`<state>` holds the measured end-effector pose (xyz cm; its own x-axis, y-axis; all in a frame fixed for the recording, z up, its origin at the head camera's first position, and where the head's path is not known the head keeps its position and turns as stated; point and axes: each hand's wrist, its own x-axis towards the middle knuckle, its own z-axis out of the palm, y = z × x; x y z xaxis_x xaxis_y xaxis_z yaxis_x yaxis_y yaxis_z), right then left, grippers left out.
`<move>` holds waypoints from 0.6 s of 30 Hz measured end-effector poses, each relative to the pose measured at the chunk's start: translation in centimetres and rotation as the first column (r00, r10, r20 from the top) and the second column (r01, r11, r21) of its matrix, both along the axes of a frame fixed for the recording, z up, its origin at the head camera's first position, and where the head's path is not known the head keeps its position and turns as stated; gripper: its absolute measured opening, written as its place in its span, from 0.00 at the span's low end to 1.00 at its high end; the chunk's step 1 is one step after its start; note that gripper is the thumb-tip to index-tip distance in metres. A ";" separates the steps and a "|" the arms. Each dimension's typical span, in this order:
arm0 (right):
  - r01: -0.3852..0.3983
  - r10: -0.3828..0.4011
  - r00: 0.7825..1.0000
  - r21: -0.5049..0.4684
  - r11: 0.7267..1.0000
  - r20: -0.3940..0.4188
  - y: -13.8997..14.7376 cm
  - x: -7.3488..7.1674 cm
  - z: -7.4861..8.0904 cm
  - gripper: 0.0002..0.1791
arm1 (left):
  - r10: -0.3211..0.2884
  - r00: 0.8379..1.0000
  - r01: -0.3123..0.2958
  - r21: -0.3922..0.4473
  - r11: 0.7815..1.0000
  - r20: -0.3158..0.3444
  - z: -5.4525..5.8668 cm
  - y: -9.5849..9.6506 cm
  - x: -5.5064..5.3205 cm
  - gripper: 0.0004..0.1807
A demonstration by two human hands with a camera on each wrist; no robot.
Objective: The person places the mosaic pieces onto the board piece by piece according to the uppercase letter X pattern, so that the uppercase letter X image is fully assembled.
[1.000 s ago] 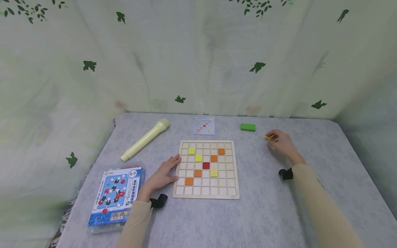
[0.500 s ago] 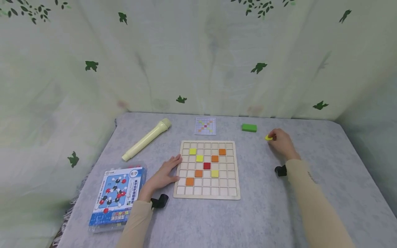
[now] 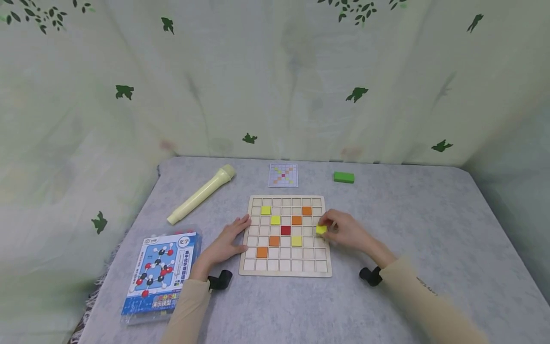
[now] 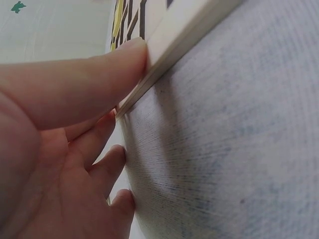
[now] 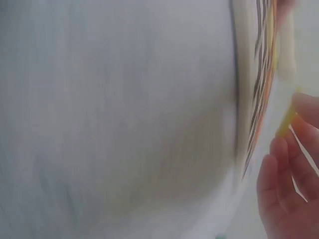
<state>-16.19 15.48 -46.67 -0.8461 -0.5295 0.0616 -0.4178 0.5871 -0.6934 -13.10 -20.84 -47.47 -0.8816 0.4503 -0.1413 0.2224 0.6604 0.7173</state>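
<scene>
A wooden grid board [image 3: 285,271] lies mid-table with yellow, orange and one red square tile [image 3: 285,231] in its cells, the coloured ones forming diagonals. My right hand [image 3: 347,232] pinches a yellow tile [image 3: 321,230] between thumb and fingers, over the board's right edge; the right wrist view shows this tile [image 5: 286,121] edge-on above the board. My left hand [image 3: 223,245] rests at the board's left edge, fingers extended. In the left wrist view its thumb [image 4: 124,62] touches the board's rim, other fingers spread along the side.
Behind the board lies a small pattern card [image 3: 283,175] with a coloured grid. A green block [image 3: 343,177] sits to its right. A pale yellow tube [image 3: 199,195] lies at back left, and a boxed molecular model set [image 3: 159,274] stands near my left forearm.
My right hand has moved left and nearer, from the table's right side to the board's right edge, carrying the yellow tile. The left hand stays in place.
</scene>
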 end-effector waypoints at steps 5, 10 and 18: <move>-0.168 0.168 0.986 0.073 0.983 0.005 -2.1 2.6 0.0 0.11 | -0.005 1.000 0.005 -0.001 1.000 -0.008 -0.2 0.0 -0.1 0.39; -0.198 0.205 0.978 0.138 0.971 -0.041 -2.9 3.8 -0.1 0.11 | -0.009 1.000 0.009 0.001 1.000 -0.013 -0.2 -0.1 -0.1 0.39; -0.169 0.180 0.982 0.161 0.972 -0.055 -3.7 4.1 -0.3 0.11 | 0.001 1.000 -0.001 0.003 1.000 0.002 -0.2 -0.2 -0.1 0.38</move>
<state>-12.13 11.77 -46.96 -0.7361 -0.6765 0.0221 -0.5674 0.5989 -0.5652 -13.21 -21.00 -47.63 -0.8817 0.4499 -0.1420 0.2202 0.6587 0.7195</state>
